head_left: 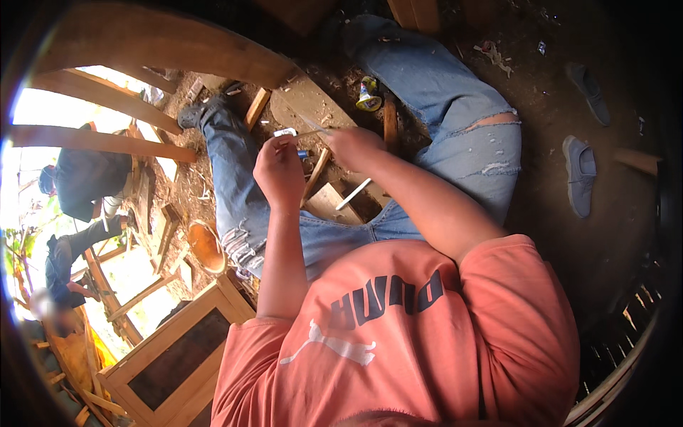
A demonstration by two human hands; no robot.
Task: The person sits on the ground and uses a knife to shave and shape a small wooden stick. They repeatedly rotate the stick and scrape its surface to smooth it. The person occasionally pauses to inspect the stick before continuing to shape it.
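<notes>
Above my lap my left hand is closed, its fingertips pinched on one end of a thin strip. My right hand is closed at the strip's other end, with a thin pale sliver also showing at its fingertips; its kind is too small to make out. Just beyond my left fingers is a small white piece. A small blue item shows between my wrists. Below the hands, a white stick and a wooden block lie between my legs.
A wide plank lies ahead, near a yellow-green cup. Wood offcuts litter the ground. Grey shoes sit at right. At left are an orange-brown bowl, a framed wooden panel, beams and two other people.
</notes>
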